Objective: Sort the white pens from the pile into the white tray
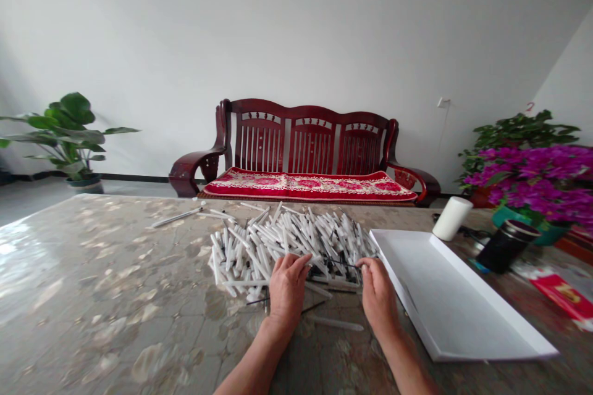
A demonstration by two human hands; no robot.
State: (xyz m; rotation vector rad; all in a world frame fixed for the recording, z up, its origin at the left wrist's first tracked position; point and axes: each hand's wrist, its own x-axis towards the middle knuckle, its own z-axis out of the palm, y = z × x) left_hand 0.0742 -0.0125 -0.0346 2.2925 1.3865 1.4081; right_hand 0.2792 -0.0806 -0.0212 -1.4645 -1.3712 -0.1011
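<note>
"Tube (338, 323) nearest, lying loose on the desk (115, 302). What about the grips?"

"The right hand (380, 293) pinches one end of a thin dark rod (347, 264), over the near part of the pile (282, 231). The left hand (287, 289) has its fingers bent near the rod's other end; I can't tell whether they hold anything."

"And the pile?"

"White tubes with dark bits among them. A white tray (463, 302) lies just right of it."

"Any writing?"

"A red packet (563, 296) right of the tray bears a yellow mark, too blurred to read. Farther back come a black cup (504, 250), a white roll (451, 219) and purple flowers (537, 179)."

"Past the desk?"

"A bench (312, 142) with a red cover (308, 185), then a pale wall (301, 31) with a socket (443, 102)."
</note>
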